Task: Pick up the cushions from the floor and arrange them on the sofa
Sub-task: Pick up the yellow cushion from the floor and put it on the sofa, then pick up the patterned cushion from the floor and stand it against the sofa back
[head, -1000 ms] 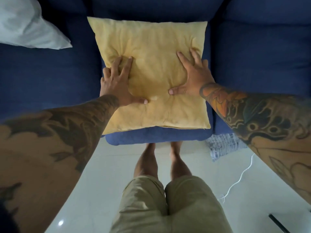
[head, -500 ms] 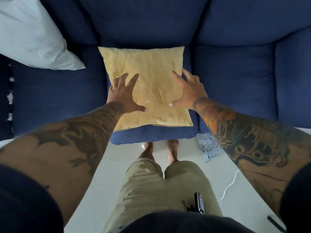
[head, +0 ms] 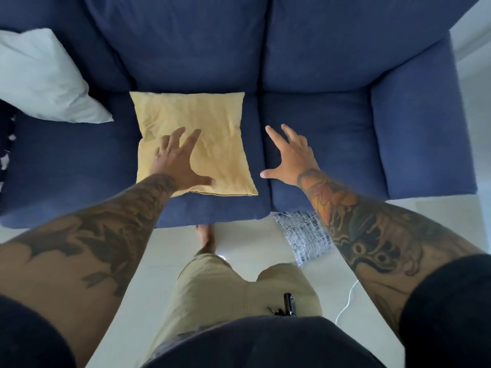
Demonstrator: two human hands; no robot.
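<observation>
A yellow cushion (head: 212, 128) lies flat on the middle seat of the blue sofa (head: 332, 128). My left hand (head: 176, 162) hovers over its near left part, fingers spread, holding nothing. Off to the cushion's right, my right hand (head: 291, 155) is open above the bare right seat. A white cushion (head: 45, 81) leans on the sofa's left side. A black-and-white patterned cushion (head: 303, 235) lies on the floor below the sofa's front edge, partly hidden by my right forearm.
The sofa's right armrest (head: 419, 134) bounds the right seat. A white cable (head: 346, 301) trails over the pale tiled floor (head: 252, 245) at the right. My legs in beige shorts stand close to the sofa front. A dark patterned thing (head: 5, 144) shows at the far left edge.
Both hands have lifted off the yellow cushion, where they pressed a second ago. My right hand has moved right, clear of it. I have drawn back, so more of the sofa shows.
</observation>
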